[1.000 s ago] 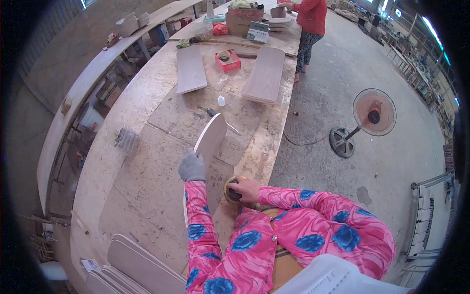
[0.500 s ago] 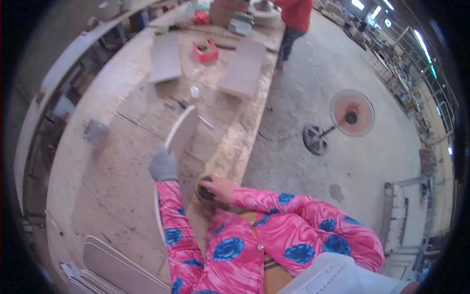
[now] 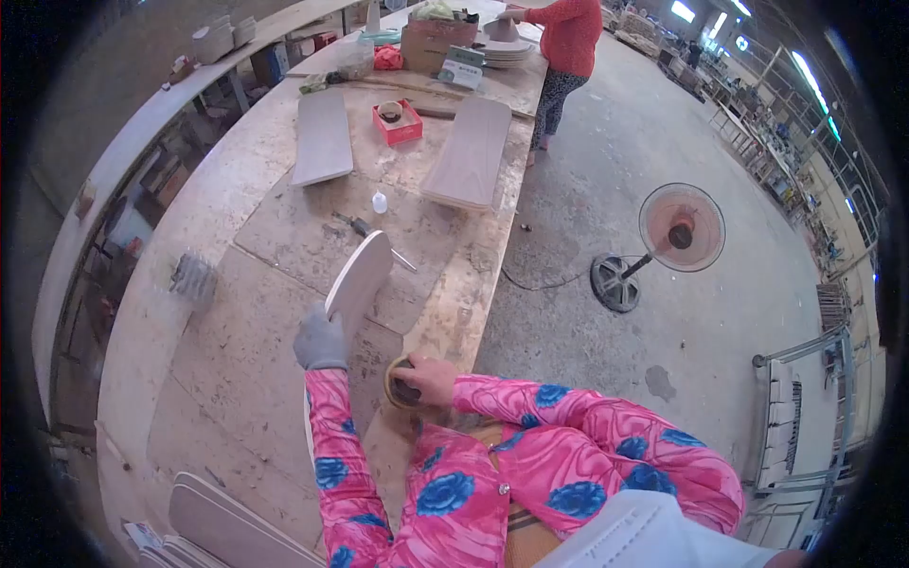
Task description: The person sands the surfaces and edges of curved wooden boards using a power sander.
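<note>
My left hand [image 3: 322, 339], in a grey glove, is closed on the edge of a wooden board [image 3: 364, 284] with a rounded end, which stands tilted on its edge above the workbench. My bare right hand [image 3: 434, 379] is wrapped round what looks like a roll of tape [image 3: 396, 382], a yellowish ring with a dark inside. It is close to the bench's front edge, beside the lower part of the board. Beyond the board's tip lie a dark-handled tool [image 3: 358, 225] and a small white bottle [image 3: 380, 203]. My left sleeve hides part of the board.
Two flat boards [image 3: 322, 142] [image 3: 471, 156] lie farther up the bench with a red box [image 3: 398, 131] between them. Stacked boards [image 3: 227, 516] are at lower left. A clear plastic-looking object [image 3: 193, 279] sits left. A fan [image 3: 682, 227] stands on the floor; a person in red [image 3: 571, 43] is at the far end.
The view has tilted, so the bench and the things on it appear slightly lower and sharper. Both hands keep their holds on the board and the roll, with little visible movement.
</note>
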`<state>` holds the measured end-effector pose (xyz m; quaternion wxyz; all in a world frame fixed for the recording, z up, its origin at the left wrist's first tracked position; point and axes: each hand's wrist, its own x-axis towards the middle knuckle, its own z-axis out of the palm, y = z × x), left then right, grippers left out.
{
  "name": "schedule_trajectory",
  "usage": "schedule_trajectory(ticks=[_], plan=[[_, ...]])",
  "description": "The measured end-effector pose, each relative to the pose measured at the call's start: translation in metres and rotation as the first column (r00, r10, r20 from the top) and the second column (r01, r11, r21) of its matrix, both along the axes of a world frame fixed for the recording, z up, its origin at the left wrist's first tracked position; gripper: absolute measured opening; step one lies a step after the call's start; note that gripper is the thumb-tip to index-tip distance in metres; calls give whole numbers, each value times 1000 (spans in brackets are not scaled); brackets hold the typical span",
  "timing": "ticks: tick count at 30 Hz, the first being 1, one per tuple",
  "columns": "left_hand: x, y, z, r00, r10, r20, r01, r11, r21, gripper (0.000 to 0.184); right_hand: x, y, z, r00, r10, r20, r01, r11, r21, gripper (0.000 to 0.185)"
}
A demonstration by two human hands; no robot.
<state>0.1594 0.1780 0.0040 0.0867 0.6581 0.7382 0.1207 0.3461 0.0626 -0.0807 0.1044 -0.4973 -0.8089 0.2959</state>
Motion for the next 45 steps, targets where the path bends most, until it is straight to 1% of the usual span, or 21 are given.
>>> schedule_trajectory(ticks=[3,5,6,8,9,11,12,13,16,18,21,23,25,27,32,34,39,41,42,44,45], plan=[[-2,2,-2,998,-40,53,37,998,45,27,7,6,-7,999,10,-43,-8,999,52,58],[-8,5,-10,989,-103,107,97,993,61,28,12,8,-9,985,142,-99,-136,989,66,60],[-9,7,-16,991,-103,89,98,994,58,28,16,4,-1,991,128,-47,-128,992,5,63],[-17,11,-21,961,-224,164,215,974,71,30,47,-8,12,999,43,14,-43,998,-45,66],[-15,8,-17,959,-240,150,239,971,26,32,64,-14,10,998,-5,-56,6,1000,8,66],[-1,-7,-3,932,-309,190,319,948,-19,35,101,-24,27,985,-165,-40,164,986,-30,60],[7,-13,3,899,-361,247,374,927,-10,36,114,-34,56,960,-279,-5,279,959,46,56],[12,-12,-4,859,-444,253,462,887,-13,37,132,-38,70,917,-389,87,390,921,-1,53],[46,-22,3,711,-589,383,652,757,-48,35,192,-44,89,735,-676,-48,674,723,150,53],[77,-23,-5,691,-644,328,704,703,-101,34,233,-46,94,656,-746,-116,730,587,348,53],[127,-34,-5,631,-745,215,774,621,-123,32,264,-48,115,594,-797,-109,761,513,398,54],[143,-37,2,598,-785,162,802,589,-102,29,261,-46,130,594,-803,-42,737,523,428,54],[151,-38,12,639,-758,133,769,622,-150,28,260,-43,134,598,-801,27,708,544,450,53],[153,-39,16,635,-763,123,771,617,-156,27,260,-36,134,628,-776,-51,748,585,313,52],[152,-39,-1,596,-801,54,801,590,-100,25,209,-16,145,734,-665,-138,669,675,311,50],[151,-41,2,646,-760,73,762,635,-127,23,183,-13,154,856,-511,71,469,828,307,50],[152,-44,-7,632,-772,66,774,624,-103,23,229,7,154,817,-570,88,543,812,214,48],[154,-43,-4,637,-771,27,768,630,-118,23,282,10,124,828,-507,-239,524,852,11,49],[155,-42,-1,661,-750,26,746,652,-137,24,294,3,107,820,-516,-248,535,845,10,49],[157,-39,2,676,-737,15,730,667,-149,25,312,-9,70,513,-589,-624,534,789,-305,49],[156,-37,-1,675,-738,20,732,665,-151,26,315,-18,52,392,-630,-670,486,760,-431,51]])
